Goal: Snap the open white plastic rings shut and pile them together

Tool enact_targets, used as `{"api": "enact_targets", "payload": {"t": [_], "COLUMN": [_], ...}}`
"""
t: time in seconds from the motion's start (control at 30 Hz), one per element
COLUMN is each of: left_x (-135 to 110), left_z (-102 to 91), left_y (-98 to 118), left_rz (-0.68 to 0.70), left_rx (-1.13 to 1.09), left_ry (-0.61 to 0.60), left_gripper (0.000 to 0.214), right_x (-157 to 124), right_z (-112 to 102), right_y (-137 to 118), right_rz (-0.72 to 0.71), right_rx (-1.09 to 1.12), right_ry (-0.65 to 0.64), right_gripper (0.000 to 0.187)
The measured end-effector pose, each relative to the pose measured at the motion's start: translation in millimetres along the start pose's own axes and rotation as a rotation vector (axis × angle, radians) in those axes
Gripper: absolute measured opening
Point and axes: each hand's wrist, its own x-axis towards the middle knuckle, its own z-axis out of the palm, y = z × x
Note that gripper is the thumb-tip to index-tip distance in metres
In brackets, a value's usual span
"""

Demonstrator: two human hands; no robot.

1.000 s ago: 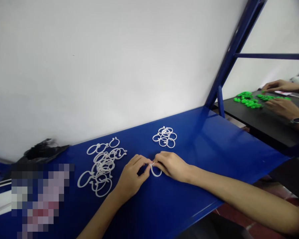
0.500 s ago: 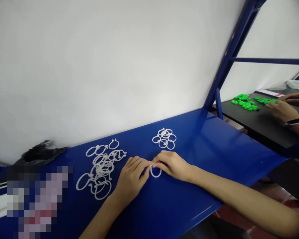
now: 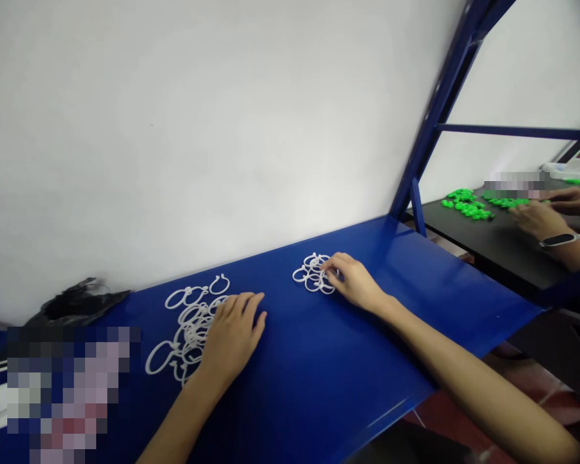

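Thin white rings with small knobbed ends lie in two groups on the blue table. My left hand (image 3: 234, 332) is over the right side of the larger left pile of white rings (image 3: 193, 316). Its fingers are stretched out and apart, and nothing shows in them. At the smaller group of white rings (image 3: 312, 282), my right hand (image 3: 350, 278) has its thumb and index finger curled around a white ring at the right side. Those fingertips partly cover the ring, and the hand hides some of the group.
Black plastic (image 3: 77, 303) lies at the table's left end, by the white wall. A blue metal frame (image 3: 428, 135) rises at the back right. Beyond it, a co-worker's hands (image 3: 544, 219) are among green pieces (image 3: 466, 206) on a black table (image 3: 488, 241).
My hands have parted from the ring they held together at the middle. The right moved up and right to the small group; the left shifted left to the larger pile and opened.
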Motion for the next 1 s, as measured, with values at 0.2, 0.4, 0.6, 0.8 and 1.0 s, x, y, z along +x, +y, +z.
{"api": "enact_targets", "payload": {"t": [0.2,0.4,0.6,0.8,1.0], "left_x": [-1.9,-7.0,-6.4,-1.0,3.3], "left_z": [-1.3,5.0,4.5,-3.3,-9.2], "left_y": [-25.2,-36.5,-39.0,-30.7,-26.2], "left_rz": [-0.060,-0.016,0.034,-0.102,-0.223], "left_rx": [0.189,0.219,0.162,-0.028,-0.151], "left_ry": [-0.164,-0.138,-0.019,0.026,0.098], "left_gripper": [0.041,0.037,0.025,0.016,0.013], "right_x": [7.0,7.9,7.5,8.5,6.9], "right_z": [-10.7,-4.3,-3.0,-2.6,-6.2], "right_y": [33.1,37.2,40.5,39.0,26.2], "right_rz": [0.115,0.149,0.161,0.149,0.107], "right_rx": [0.012,0.044,0.032,0.000,-0.076], "right_ry": [-0.054,-0.057,-0.052,-0.031,0.077], "right_gripper": [0.019,0.019,0.021,0.015,0.012]}}
